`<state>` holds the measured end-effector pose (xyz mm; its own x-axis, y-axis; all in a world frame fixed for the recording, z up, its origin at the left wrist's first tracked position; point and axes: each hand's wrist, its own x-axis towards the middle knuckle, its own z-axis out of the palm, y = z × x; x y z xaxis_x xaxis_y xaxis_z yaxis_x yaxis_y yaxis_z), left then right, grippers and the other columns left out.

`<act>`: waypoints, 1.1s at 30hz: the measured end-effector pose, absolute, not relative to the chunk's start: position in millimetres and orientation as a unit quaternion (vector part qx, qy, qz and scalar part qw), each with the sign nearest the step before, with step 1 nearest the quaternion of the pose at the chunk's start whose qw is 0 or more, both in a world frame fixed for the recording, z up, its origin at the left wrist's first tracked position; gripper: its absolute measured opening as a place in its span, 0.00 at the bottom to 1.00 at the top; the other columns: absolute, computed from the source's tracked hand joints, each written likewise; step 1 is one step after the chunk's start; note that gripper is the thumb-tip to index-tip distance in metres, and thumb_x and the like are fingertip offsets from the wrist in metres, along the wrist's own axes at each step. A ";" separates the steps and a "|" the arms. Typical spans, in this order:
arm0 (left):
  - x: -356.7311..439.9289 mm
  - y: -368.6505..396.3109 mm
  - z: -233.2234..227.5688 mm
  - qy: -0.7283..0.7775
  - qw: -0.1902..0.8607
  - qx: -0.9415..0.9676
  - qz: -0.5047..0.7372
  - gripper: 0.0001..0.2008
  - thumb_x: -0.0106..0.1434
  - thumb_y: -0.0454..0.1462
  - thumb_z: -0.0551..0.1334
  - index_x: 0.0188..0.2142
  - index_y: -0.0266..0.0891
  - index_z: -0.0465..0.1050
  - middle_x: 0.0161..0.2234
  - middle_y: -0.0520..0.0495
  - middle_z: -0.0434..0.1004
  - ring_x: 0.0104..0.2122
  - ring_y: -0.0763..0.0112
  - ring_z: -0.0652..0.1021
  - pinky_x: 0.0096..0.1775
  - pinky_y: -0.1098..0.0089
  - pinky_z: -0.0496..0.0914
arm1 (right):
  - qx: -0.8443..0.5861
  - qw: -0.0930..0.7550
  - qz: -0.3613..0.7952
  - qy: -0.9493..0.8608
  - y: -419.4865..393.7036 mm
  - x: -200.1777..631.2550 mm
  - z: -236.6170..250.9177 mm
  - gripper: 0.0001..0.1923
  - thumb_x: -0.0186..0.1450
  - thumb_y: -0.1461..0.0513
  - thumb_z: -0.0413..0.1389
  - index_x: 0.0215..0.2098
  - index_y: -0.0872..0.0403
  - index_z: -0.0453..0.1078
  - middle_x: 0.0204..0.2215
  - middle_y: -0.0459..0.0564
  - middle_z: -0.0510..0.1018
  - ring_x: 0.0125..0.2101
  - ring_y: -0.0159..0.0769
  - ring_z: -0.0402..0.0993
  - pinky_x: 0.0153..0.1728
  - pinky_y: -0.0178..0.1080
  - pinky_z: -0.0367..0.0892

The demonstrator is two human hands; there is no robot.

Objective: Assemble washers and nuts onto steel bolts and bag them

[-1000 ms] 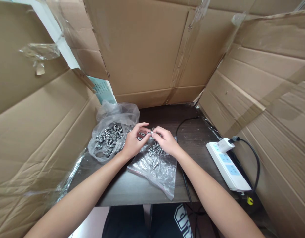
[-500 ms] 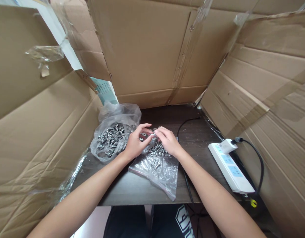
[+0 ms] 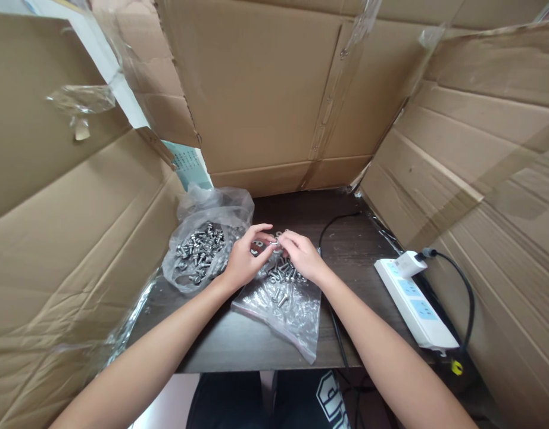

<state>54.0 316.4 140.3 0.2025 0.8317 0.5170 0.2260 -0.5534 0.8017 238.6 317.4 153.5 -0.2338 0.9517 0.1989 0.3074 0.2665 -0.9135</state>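
My left hand [image 3: 244, 257] and my right hand [image 3: 303, 254] meet fingertip to fingertip over the dark table [image 3: 239, 339]. Between them they pinch one small metal bolt [image 3: 275, 242]. Under my right hand lies a flat clear plastic bag [image 3: 283, 307] with several loose bolts on it. Left of my left hand sits an open crumpled plastic bag [image 3: 203, 241] filled with several more bolts. A small red and white thing partly shows behind my left fingers.
Cardboard sheets stand on the left [image 3: 69, 226], back [image 3: 274, 95] and right [image 3: 480, 167] of the table. A white power strip [image 3: 415, 304] with a plugged-in adapter lies at the right edge. A black cable [image 3: 334, 223] runs across the table.
The hands have stayed together on the bolt, with only slight finger movement. The view has shifted a little.
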 end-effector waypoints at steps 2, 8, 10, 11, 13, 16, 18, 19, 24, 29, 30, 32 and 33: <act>54.0 316.4 140.1 0.370 0.294 0.718 0.511 0.20 0.67 0.37 0.68 0.57 0.40 0.71 0.41 0.45 0.86 0.40 0.66 0.85 0.38 0.71 0.78 | -0.475 0.408 0.386 -0.678 317.7 238.7 153.3 0.25 0.74 0.47 0.47 0.25 0.52 0.68 0.24 0.47 0.73 0.28 0.36 0.69 0.35 0.39 0.64; 53.8 316.9 139.2 0.361 0.298 0.719 0.513 0.20 0.67 0.37 0.68 0.57 0.40 0.70 0.41 0.45 0.86 0.40 0.67 0.85 0.37 0.72 0.78 | -0.468 0.388 0.388 -0.693 316.1 239.2 152.9 0.20 0.72 0.49 0.51 0.29 0.52 0.72 0.24 0.46 0.73 0.28 0.36 0.69 0.35 0.38 0.64; 53.7 317.1 139.1 0.361 0.296 0.721 0.512 0.20 0.66 0.36 0.68 0.57 0.40 0.70 0.41 0.45 0.86 0.41 0.66 0.86 0.37 0.72 0.78 | -0.484 0.376 0.361 -0.703 315.5 238.9 152.5 0.29 0.75 0.48 0.45 0.21 0.52 0.67 0.22 0.48 0.72 0.27 0.36 0.69 0.37 0.40 0.63; 53.6 317.2 139.0 0.361 0.295 0.721 0.513 0.20 0.66 0.36 0.68 0.57 0.40 0.70 0.41 0.45 0.86 0.41 0.66 0.86 0.38 0.72 0.78 | -0.486 0.377 0.354 -0.704 315.3 238.7 152.4 0.30 0.76 0.48 0.44 0.21 0.52 0.67 0.22 0.48 0.72 0.27 0.36 0.69 0.37 0.40 0.63; 53.3 317.6 138.9 0.360 0.297 0.718 0.517 0.20 0.67 0.36 0.68 0.57 0.40 0.70 0.41 0.45 0.86 0.41 0.66 0.86 0.38 0.71 0.79 | -0.477 0.392 0.353 -0.703 315.4 238.1 152.5 0.22 0.74 0.50 0.48 0.29 0.52 0.71 0.25 0.46 0.73 0.28 0.36 0.69 0.36 0.39 0.63; 53.2 318.2 138.5 0.356 0.304 0.715 0.519 0.21 0.67 0.37 0.68 0.57 0.40 0.70 0.42 0.45 0.86 0.41 0.66 0.86 0.40 0.71 0.79 | -0.454 0.408 0.358 -0.707 316.2 237.8 152.8 0.14 0.71 0.53 0.53 0.34 0.52 0.73 0.30 0.46 0.75 0.30 0.36 0.70 0.35 0.38 0.63; 53.4 318.4 138.0 0.355 0.306 0.715 0.518 0.21 0.67 0.36 0.68 0.57 0.40 0.70 0.42 0.45 0.86 0.42 0.66 0.86 0.40 0.71 0.79 | -0.455 0.403 0.351 -0.712 316.6 238.0 152.9 0.21 0.73 0.52 0.49 0.26 0.52 0.69 0.27 0.48 0.74 0.29 0.36 0.69 0.35 0.39 0.63; 53.5 318.5 137.8 0.355 0.306 0.715 0.519 0.21 0.66 0.36 0.68 0.57 0.40 0.70 0.42 0.45 0.86 0.42 0.66 0.86 0.40 0.71 0.79 | -0.460 0.403 0.348 -0.711 316.6 238.2 153.1 0.24 0.74 0.50 0.47 0.24 0.52 0.67 0.25 0.48 0.72 0.28 0.36 0.69 0.35 0.39 0.63; 53.8 318.7 137.4 0.359 0.312 0.706 0.524 0.20 0.67 0.38 0.68 0.56 0.40 0.70 0.41 0.45 0.87 0.41 0.66 0.86 0.41 0.70 0.79 | -0.452 0.413 0.411 -0.675 315.5 238.0 153.8 0.13 0.67 0.50 0.55 0.38 0.50 0.71 0.26 0.44 0.72 0.27 0.36 0.67 0.32 0.38 0.62; 52.8 320.0 136.4 0.359 0.318 0.707 0.520 0.21 0.66 0.37 0.68 0.57 0.40 0.69 0.42 0.44 0.86 0.41 0.66 0.86 0.41 0.69 0.80 | -0.444 0.431 0.429 -0.658 318.4 235.5 148.1 0.13 0.63 0.51 0.58 0.37 0.51 0.72 0.31 0.46 0.75 0.29 0.35 0.69 0.32 0.38 0.65; 52.7 320.4 136.3 0.358 0.318 0.708 0.519 0.21 0.66 0.37 0.68 0.57 0.40 0.69 0.42 0.44 0.86 0.41 0.66 0.86 0.41 0.69 0.80 | -0.444 0.437 0.422 -0.659 318.7 235.3 147.2 0.13 0.63 0.51 0.59 0.38 0.51 0.72 0.31 0.46 0.76 0.30 0.36 0.70 0.32 0.38 0.65; 52.3 320.9 136.2 0.356 0.315 0.711 0.518 0.22 0.66 0.36 0.68 0.58 0.40 0.69 0.41 0.44 0.86 0.41 0.66 0.86 0.41 0.70 0.80 | -0.454 0.431 0.398 -0.671 318.3 236.0 146.8 0.14 0.65 0.50 0.58 0.35 0.51 0.72 0.28 0.46 0.75 0.29 0.36 0.70 0.32 0.38 0.64; 52.2 321.1 136.2 0.355 0.312 0.712 0.519 0.22 0.66 0.36 0.68 0.57 0.40 0.69 0.41 0.45 0.86 0.40 0.67 0.86 0.41 0.70 0.80 | -0.467 0.418 0.381 -0.680 317.7 236.7 147.5 0.16 0.68 0.48 0.55 0.31 0.52 0.71 0.25 0.46 0.74 0.27 0.36 0.70 0.31 0.38 0.63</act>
